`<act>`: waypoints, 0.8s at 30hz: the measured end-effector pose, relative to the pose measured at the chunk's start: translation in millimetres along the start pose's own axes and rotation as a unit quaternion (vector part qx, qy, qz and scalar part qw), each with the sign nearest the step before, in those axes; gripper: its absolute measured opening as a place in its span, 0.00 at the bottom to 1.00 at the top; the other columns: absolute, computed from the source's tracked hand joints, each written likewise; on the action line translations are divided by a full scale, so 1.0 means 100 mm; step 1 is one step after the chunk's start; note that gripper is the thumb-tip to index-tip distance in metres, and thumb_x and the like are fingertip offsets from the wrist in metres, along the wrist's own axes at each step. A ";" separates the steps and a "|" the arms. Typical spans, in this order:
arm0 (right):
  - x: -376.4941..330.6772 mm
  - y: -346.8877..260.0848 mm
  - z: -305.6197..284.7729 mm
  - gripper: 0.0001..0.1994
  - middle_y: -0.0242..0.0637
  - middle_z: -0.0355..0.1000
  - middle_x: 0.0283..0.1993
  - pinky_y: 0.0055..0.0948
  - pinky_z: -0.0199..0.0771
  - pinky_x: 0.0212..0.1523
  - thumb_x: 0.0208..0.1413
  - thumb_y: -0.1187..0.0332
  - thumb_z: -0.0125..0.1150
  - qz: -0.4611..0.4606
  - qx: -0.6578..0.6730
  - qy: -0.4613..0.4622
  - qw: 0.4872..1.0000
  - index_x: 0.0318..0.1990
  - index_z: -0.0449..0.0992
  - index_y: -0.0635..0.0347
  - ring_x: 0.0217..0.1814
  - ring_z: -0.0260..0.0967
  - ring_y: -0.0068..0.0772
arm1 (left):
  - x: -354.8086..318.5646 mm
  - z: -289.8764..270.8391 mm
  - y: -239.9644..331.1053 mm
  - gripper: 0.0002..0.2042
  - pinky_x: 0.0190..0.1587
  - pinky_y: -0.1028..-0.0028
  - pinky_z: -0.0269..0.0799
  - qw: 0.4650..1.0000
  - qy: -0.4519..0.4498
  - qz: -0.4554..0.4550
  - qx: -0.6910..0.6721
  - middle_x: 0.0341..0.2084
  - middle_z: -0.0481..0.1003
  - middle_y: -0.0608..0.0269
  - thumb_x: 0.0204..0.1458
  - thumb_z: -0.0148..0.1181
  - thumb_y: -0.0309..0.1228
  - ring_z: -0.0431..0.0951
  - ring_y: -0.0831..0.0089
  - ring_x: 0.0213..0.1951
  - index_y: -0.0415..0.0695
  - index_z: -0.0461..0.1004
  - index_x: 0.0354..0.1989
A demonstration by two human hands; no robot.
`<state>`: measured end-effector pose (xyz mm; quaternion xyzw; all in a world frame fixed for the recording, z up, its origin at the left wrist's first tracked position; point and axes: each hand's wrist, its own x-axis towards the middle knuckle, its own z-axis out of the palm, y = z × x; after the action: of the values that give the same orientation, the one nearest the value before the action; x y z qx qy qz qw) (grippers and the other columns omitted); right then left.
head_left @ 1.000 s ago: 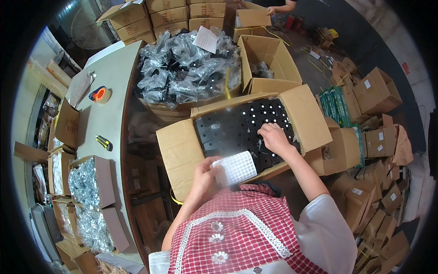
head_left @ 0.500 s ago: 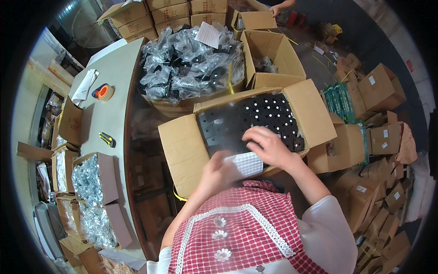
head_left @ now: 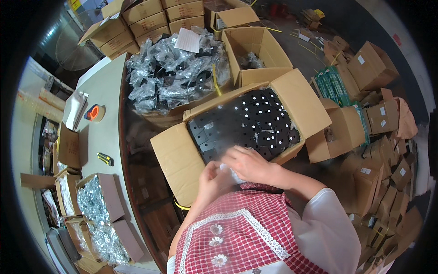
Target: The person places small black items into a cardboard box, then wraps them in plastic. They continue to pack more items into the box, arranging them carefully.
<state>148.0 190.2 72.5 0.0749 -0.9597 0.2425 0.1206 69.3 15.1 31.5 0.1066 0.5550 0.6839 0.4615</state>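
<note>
Both my hands meet over the near edge of an open cardboard box [head_left: 178,157]. My left hand [head_left: 213,181] is closed on a white sheet [head_left: 234,176], which showed rows of round dots a moment earlier and is now mostly covered by my fingers. My right hand [head_left: 248,165] comes over it from the right, fingers bent and pinched together at the sheet. Just beyond my hands, flat black pieces [head_left: 214,130] fill the box in rows. Those toward the right carry white round dots; the left ones look plain black.
Behind the box stands a large carton heaped with plastic-wrapped black parts [head_left: 169,75], beside an open carton [head_left: 280,52]. A grey table [head_left: 102,137] on the left holds a yellow-black cutter knife [head_left: 105,159], tape rolls [head_left: 95,113] and boxes of bagged parts. Cartons [head_left: 372,68] crowd the right.
My hands have drawn together and toward my body, and the sheet is now mostly covered. The view has shifted, and the other person's hand at the top is out of sight.
</note>
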 end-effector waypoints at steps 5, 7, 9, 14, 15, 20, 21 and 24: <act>-0.08 -0.02 0.12 0.10 0.40 0.69 0.40 0.39 0.75 0.47 0.48 0.73 0.60 0.000 -0.005 0.022 1.000 0.40 0.74 0.59 0.48 0.71 0.44 | 0.02 -0.06 -0.09 0.08 0.42 0.73 0.72 1.000 0.004 -0.021 0.006 0.38 0.78 0.64 0.64 0.56 0.27 0.77 0.75 0.39 0.40 0.72 0.48; -0.10 -0.04 0.16 0.11 0.40 0.69 0.40 0.40 0.76 0.47 0.46 0.76 0.61 0.009 -0.001 0.029 1.000 0.39 0.74 0.58 0.48 0.71 0.45 | 0.01 -0.06 -0.10 0.08 0.40 0.73 0.72 0.999 0.008 -0.031 -0.007 0.37 0.77 0.64 0.64 0.56 0.29 0.77 0.76 0.37 0.40 0.72 0.47; -0.11 -0.05 0.19 0.10 0.40 0.69 0.40 0.40 0.76 0.47 0.47 0.76 0.61 0.015 -0.003 0.031 0.999 0.39 0.73 0.58 0.47 0.70 0.45 | 0.00 -0.05 -0.08 0.08 0.38 0.74 0.71 0.998 0.026 -0.062 -0.003 0.36 0.77 0.65 0.65 0.55 0.31 0.76 0.76 0.35 0.41 0.72 0.47; -0.16 -0.01 0.22 0.09 0.40 0.69 0.40 0.41 0.76 0.46 0.49 0.75 0.59 0.041 0.029 0.038 0.998 0.39 0.73 0.59 0.47 0.70 0.44 | -0.03 -0.01 -0.05 0.08 0.34 0.77 0.68 0.998 0.023 -0.065 -0.004 0.35 0.77 0.65 0.65 0.55 0.32 0.75 0.77 0.31 0.42 0.72 0.47; -0.18 0.00 0.22 0.09 0.39 0.69 0.40 0.41 0.76 0.46 0.49 0.75 0.59 0.047 0.036 0.035 0.998 0.39 0.73 0.59 0.46 0.70 0.44 | -0.03 0.01 -0.05 0.08 0.33 0.77 0.68 0.998 0.023 -0.062 -0.013 0.35 0.77 0.65 0.65 0.55 0.32 0.74 0.77 0.31 0.42 0.72 0.46; -0.21 -0.04 0.24 0.13 0.40 0.70 0.40 0.39 0.76 0.45 0.48 0.76 0.60 0.005 0.002 0.041 0.999 0.43 0.76 0.59 0.46 0.70 0.43 | 0.00 -0.01 -0.03 0.06 0.34 0.76 0.72 0.997 0.028 -0.076 -0.017 0.33 0.76 0.64 0.65 0.54 0.28 0.76 0.77 0.31 0.40 0.71 0.44; -0.21 -0.03 0.22 0.14 0.40 0.70 0.40 0.39 0.76 0.45 0.48 0.76 0.60 -0.010 -0.005 0.042 0.999 0.44 0.77 0.59 0.45 0.71 0.43 | 0.01 -0.02 -0.03 0.05 0.34 0.76 0.74 0.996 0.029 -0.082 -0.020 0.33 0.76 0.64 0.65 0.54 0.27 0.76 0.77 0.31 0.39 0.71 0.44; -0.23 0.09 0.12 0.10 0.41 0.74 0.39 0.37 0.77 0.43 0.52 0.75 0.62 -0.034 0.106 0.071 0.991 0.43 0.80 0.60 0.43 0.74 0.42 | 0.02 -0.02 -0.10 0.04 0.31 0.79 0.71 0.990 0.056 -0.082 -0.095 0.31 0.76 0.66 0.65 0.54 0.27 0.75 0.79 0.29 0.40 0.72 0.42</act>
<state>165.7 194.4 51.5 0.1021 -0.9145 0.3434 0.1881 71.6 15.0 21.7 -0.0225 0.5194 0.6982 0.4922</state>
